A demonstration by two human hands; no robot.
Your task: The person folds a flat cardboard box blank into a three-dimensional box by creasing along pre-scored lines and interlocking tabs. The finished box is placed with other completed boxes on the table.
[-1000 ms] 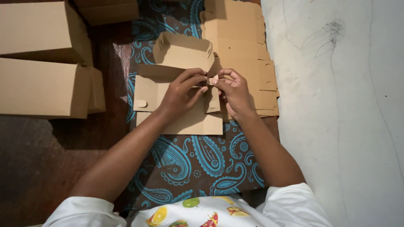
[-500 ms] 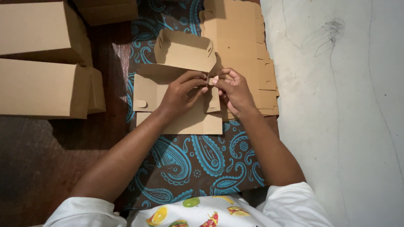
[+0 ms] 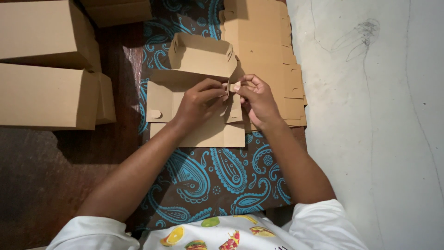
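both hands pinch a small tab at the right end of the half-folded brown carton [image 3: 199, 92] on the paisley cloth [image 3: 208, 176]: left hand [image 3: 199, 102] presses the panel, right hand [image 3: 256, 99] grips the tab. best to keep the wall square while tucking (thin card creases easily). flat blanks [image 3: 268, 41] stack just right; finished plain boxes [image 3: 44, 97] left.

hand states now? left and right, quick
Left hand: closed, fingers pinching a side flap of the half-folded cardboard box.
Right hand: closed, fingertips pinching the small tab on the same box.
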